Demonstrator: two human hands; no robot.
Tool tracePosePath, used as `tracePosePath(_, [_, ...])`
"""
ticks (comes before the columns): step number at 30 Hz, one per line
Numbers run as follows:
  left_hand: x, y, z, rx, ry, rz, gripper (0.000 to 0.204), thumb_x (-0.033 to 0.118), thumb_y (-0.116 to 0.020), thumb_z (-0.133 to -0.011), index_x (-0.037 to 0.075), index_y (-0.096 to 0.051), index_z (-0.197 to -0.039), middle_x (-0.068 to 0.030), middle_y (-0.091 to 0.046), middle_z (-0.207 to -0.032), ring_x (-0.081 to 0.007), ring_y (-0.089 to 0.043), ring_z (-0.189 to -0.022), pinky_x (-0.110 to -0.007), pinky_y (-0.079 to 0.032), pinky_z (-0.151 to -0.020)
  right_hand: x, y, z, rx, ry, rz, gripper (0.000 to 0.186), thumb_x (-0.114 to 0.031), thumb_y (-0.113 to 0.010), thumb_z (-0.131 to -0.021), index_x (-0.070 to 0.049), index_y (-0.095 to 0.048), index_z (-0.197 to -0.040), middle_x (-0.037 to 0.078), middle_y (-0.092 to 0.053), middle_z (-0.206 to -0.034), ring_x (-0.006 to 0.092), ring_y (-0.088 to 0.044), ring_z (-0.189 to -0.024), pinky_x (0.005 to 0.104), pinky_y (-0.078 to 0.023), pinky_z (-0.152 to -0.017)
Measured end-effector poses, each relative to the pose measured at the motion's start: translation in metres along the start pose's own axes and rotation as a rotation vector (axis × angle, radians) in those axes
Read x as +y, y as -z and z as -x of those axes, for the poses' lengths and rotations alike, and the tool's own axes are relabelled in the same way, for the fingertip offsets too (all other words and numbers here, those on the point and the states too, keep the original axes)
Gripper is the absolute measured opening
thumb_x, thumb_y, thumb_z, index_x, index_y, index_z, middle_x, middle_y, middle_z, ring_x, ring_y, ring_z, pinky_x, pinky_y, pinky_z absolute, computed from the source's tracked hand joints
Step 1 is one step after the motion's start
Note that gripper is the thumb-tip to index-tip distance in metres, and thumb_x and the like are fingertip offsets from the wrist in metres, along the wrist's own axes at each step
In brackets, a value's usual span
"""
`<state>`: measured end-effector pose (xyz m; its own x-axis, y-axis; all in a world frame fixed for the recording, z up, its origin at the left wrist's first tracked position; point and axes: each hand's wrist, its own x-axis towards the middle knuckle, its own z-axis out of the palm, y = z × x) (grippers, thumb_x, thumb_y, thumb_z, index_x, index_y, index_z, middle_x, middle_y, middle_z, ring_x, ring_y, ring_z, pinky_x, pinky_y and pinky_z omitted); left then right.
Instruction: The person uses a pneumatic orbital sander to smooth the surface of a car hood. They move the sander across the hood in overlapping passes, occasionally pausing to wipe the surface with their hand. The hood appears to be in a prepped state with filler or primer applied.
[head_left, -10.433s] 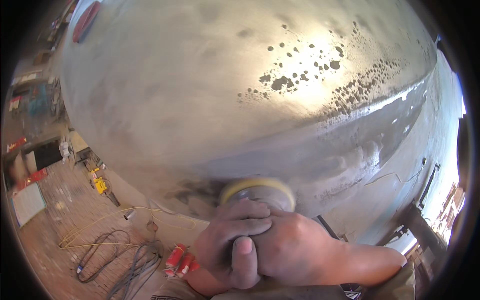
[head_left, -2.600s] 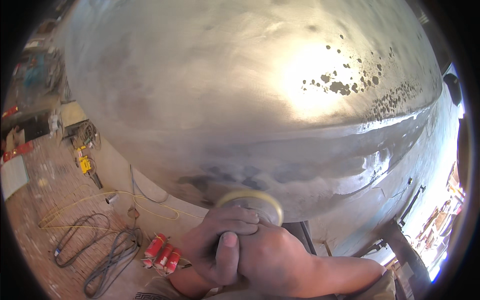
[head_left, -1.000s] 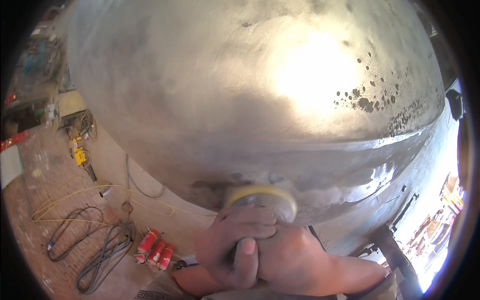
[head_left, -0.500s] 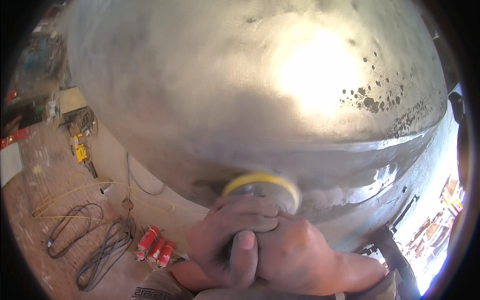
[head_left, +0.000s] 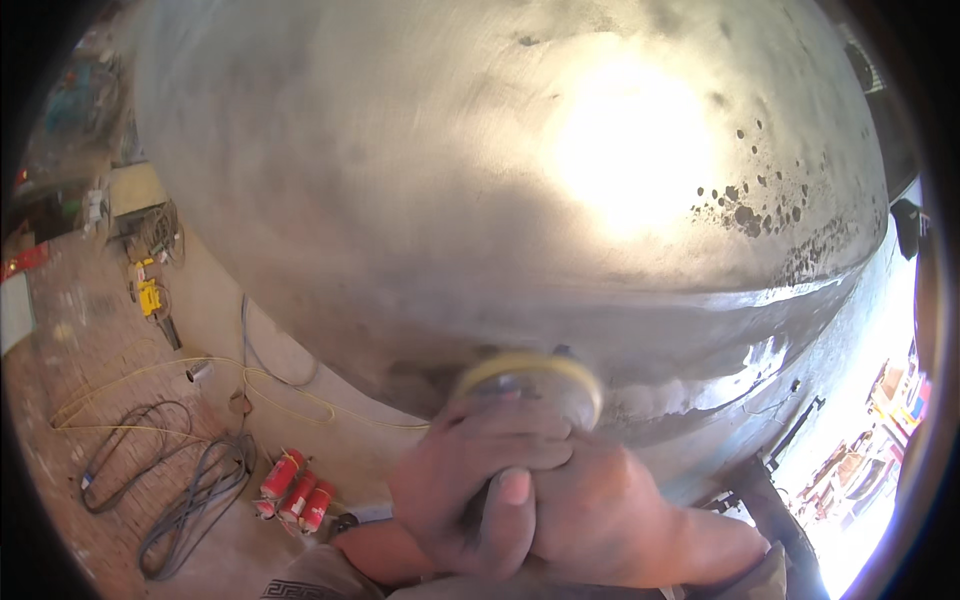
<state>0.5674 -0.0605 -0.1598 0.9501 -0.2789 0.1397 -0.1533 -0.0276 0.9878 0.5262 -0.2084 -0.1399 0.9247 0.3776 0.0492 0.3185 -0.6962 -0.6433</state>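
Observation:
A large, rounded metal vessel [head_left: 350, 200] fills the upper view, with a bright glare and dark spots on its right. Against its lower side sits a round, yellow-rimmed disc tool [head_left: 580, 385], blurred and partly hidden behind my hands. Both hands are closed together over its near side. My left hand [head_left: 450, 480] lies with its fingers across those of my right hand [head_left: 600, 510], its thumb bent at the front. My right hand wraps in from the right. The tool's grip is covered, so its exact kind cannot be made out.
Coiled dark cables [head_left: 200, 510] and a thin yellow hose [head_left: 150, 375] lie on the brick floor at left. Nearby are several red cylinders [head_left: 295, 490], a yellow tool [head_left: 148, 297] and a metal cup-like piece [head_left: 200, 371]. A dark support leg [head_left: 775, 510] stands at lower right.
The disc tool and both hands have shifted slightly right, still closed together. Floor things appear a little further left as the view has moved.

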Motion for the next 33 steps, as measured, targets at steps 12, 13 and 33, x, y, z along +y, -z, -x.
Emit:
tracePosePath(12, [0.007, 0.002, -0.003, -0.019, 0.056, 0.007, 0.022, 0.011, -0.064, -0.094, -0.009, -0.073, -0.095, -0.0226, -0.077, -0.089, -0.033, -0.078, -0.081, -0.04, -0.061, -0.081, -0.005, -0.005, -0.009, 0.047, 0.047, 0.162, 0.026, 0.001, -0.061, -0.09, 0.003, -0.053, -0.115, 0.009, -0.06, -0.074, 0.0249, -0.066, -0.052, 0.0349, -0.057, -0.046])
tracePosePath(13, [0.007, -0.001, -0.001, -0.037, 0.061, 0.03, 0.022, 0.011, -0.064, -0.093, -0.009, -0.073, -0.095, -0.0224, -0.077, -0.09, -0.0329, -0.078, -0.081, -0.04, -0.061, -0.081, -0.008, -0.002, -0.002, 0.025, -0.043, 0.111, 0.021, -0.001, -0.061, -0.091, 0.002, -0.056, -0.111, 0.011, -0.062, -0.077, 0.0281, -0.067, -0.058, 0.0377, -0.057, -0.051])
tracePosePath(33, [0.005, -0.022, 0.019, 0.036, -0.025, -0.014, 0.021, 0.005, -0.061, -0.088, -0.009, -0.074, -0.095, -0.0212, -0.077, -0.087, -0.0333, -0.077, -0.079, -0.041, -0.06, -0.079, -0.013, 0.018, 0.011, 0.025, -0.347, -0.667, 0.013, -0.009, -0.061, -0.096, -0.002, -0.07, -0.102, 0.02, -0.074, -0.098, 0.0408, -0.074, -0.089, 0.0492, -0.061, -0.075])
